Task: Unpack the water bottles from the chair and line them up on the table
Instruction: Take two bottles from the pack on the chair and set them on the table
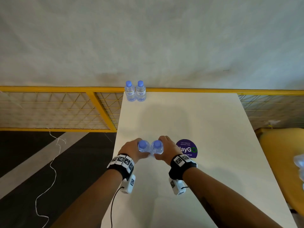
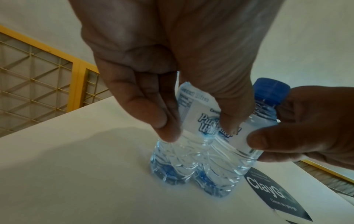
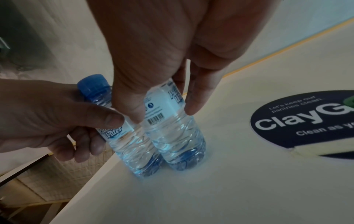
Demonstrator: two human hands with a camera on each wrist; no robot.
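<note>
Each hand's fingers [image 2: 164, 121] clamp one bottle [image 2: 172, 160] standing on the desk [image 1: 197, 120]; only the head view shows two more bottles [image 1: 135, 92] at the far edge.

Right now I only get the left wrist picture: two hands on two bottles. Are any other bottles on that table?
Observer: Yes. The head view shows two more bottles standing together at the table's far left corner.
Operator: Anything printed on the side I can't see?
Observer: The right wrist view shows a barcode on the bottle in the right hand.
Operator: What's beside the table?
Observer: A yellow chair on its right.
</note>
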